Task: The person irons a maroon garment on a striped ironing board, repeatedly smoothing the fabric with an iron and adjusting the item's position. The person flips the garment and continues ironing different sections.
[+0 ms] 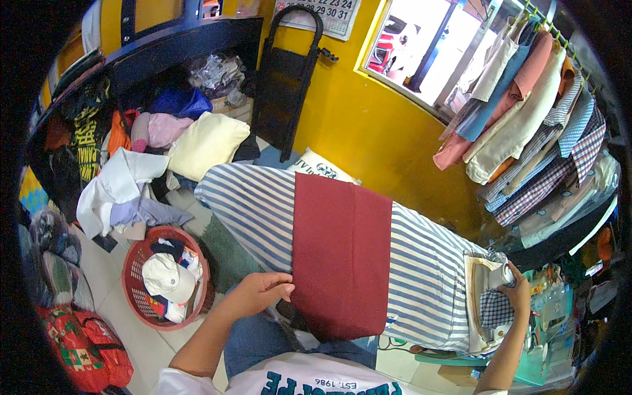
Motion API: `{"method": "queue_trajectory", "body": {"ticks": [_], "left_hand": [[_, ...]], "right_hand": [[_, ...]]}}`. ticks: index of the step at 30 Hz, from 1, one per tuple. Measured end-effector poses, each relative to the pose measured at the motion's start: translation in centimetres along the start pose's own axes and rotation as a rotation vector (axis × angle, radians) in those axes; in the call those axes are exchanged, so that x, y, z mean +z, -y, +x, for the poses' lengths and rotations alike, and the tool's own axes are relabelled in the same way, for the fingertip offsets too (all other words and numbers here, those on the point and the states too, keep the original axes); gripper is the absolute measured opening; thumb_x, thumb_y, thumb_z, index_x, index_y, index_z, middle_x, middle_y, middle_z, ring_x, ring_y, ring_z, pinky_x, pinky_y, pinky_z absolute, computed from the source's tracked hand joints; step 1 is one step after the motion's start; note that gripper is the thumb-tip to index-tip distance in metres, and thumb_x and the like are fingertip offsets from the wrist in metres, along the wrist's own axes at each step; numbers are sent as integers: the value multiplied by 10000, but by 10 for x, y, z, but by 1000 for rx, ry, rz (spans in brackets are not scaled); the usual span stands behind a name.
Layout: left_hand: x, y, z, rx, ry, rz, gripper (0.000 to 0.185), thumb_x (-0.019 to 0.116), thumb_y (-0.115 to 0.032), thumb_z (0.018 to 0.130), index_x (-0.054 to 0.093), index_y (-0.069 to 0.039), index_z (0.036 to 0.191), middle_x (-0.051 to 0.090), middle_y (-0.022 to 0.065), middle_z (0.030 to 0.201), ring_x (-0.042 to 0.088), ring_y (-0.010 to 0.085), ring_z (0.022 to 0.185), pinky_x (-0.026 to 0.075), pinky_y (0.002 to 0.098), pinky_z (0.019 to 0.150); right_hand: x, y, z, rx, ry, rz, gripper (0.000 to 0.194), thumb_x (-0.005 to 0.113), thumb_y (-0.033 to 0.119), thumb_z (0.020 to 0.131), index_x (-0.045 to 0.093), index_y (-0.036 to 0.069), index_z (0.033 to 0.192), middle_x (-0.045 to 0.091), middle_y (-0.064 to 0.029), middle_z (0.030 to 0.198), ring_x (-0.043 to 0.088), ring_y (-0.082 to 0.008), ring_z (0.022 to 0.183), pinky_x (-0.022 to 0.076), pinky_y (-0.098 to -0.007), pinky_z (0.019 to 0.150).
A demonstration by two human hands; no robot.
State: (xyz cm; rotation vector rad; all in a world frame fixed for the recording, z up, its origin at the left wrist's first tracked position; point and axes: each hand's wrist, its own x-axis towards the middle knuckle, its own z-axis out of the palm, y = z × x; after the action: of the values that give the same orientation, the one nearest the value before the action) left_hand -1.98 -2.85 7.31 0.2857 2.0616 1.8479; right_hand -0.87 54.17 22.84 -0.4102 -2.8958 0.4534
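Observation:
A maroon cloth [340, 247] lies flat across the striped ironing board [424, 281], its near end hanging over the front edge. Beside the cloth's left edge is my left hand [264, 295], fingers slightly curled and their tips at the edge; whether they pinch the fabric is unclear. At the board's right end, my right hand [516, 291] is wrapped around a white object [499, 276], partly hidden by the fingers and too unclear to name. Just under it lies a dark checked cloth [495, 308], on a pale folded cloth [471, 281] at the board's end.
A red plastic basket [129, 291] with a white cap [168, 277] and clothes stands on the floor at left. Piled clothes [123, 187] lie behind it. Hanging shirts [523, 113] fill the upper right. A folded black step ladder [286, 84] leans against the yellow wall [345, 108].

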Motion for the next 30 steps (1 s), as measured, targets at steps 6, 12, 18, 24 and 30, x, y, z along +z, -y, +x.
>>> {"method": "queue_trajectory", "body": {"ticks": [6, 12, 18, 24, 30], "left_hand": [[2, -16, 18, 52, -121, -95, 417, 653, -150, 871, 525, -18, 1246, 611, 81, 996, 574, 100, 873, 477, 249, 746], [-5, -38, 29, 60, -53, 257, 416, 675, -134, 848, 546, -39, 1232, 546, 70, 1113, 514, 71, 775, 441, 214, 675], [-35, -88, 45, 162, -189, 140, 375, 679, -83, 838, 583, -47, 1199, 569, -2, 1007, 516, 33, 748, 416, 175, 665], [-78, -102, 157, 178, -338, 196, 376, 673, -125, 844, 587, -4, 1190, 555, -47, 741, 475, 31, 635, 385, 169, 598], [-100, -45, 259, 98, -302, 218, 378, 677, -97, 813, 605, -6, 1172, 571, -34, 732, 469, 38, 610, 389, 186, 570]], "right_hand": [[48, 61, 11, -350, -489, -326, 687, 816, 128, 609, 549, 58, 1238, 614, -146, 1123, 593, -328, 991, 455, -381, 901], [173, 180, -23, -52, 734, 975, 640, 669, 46, 833, 334, 75, 1377, 494, -74, 1034, 571, -100, 668, 508, -218, 520], [158, 221, 8, -139, 614, 1166, 281, 588, 149, 913, 513, 101, 1180, 449, 78, 620, 436, -32, 545, 343, -172, 493], [192, 251, 127, -545, 56, 1049, 180, 575, 159, 894, 630, 21, 995, 650, -42, 827, 562, -105, 738, 458, -254, 698], [257, 270, 180, -215, 23, 711, 148, 558, 142, 874, 644, 102, 988, 672, -141, 873, 640, -292, 816, 486, -368, 742]]}}
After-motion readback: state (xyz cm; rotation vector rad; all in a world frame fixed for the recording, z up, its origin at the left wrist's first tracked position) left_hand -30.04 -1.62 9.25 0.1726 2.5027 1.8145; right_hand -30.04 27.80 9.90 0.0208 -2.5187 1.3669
